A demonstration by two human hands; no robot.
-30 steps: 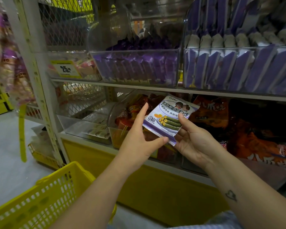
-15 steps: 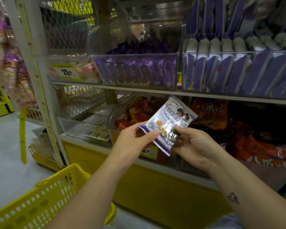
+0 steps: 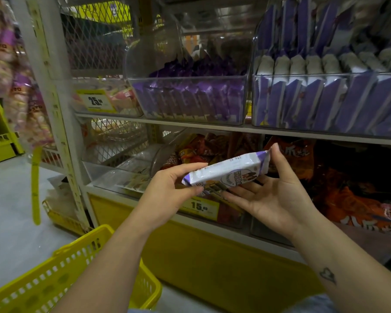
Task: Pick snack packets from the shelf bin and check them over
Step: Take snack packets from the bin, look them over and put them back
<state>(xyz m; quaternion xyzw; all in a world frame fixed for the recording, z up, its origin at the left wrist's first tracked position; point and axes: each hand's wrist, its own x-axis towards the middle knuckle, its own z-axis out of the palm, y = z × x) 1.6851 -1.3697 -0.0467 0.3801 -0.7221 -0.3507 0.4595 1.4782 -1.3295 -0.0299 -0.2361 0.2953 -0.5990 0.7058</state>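
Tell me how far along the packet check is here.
Done: one white-and-purple snack packet is out of its bin. In hand: the left hand pinches its left end, the right hand holds the other, packet tilted nearly edge-on for inspection. Left: more purple packets fill the clear bins above; the yellow basket shows none.

Your upper shelf (image 3: 212,128) carries clear bins (image 3: 190,77) of purple packets (image 3: 185,100). The lower shelf (image 3: 269,243) holds an open tub (image 3: 167,150) of orange packets (image 3: 196,150), with orange bags (image 3: 359,199) to the right.
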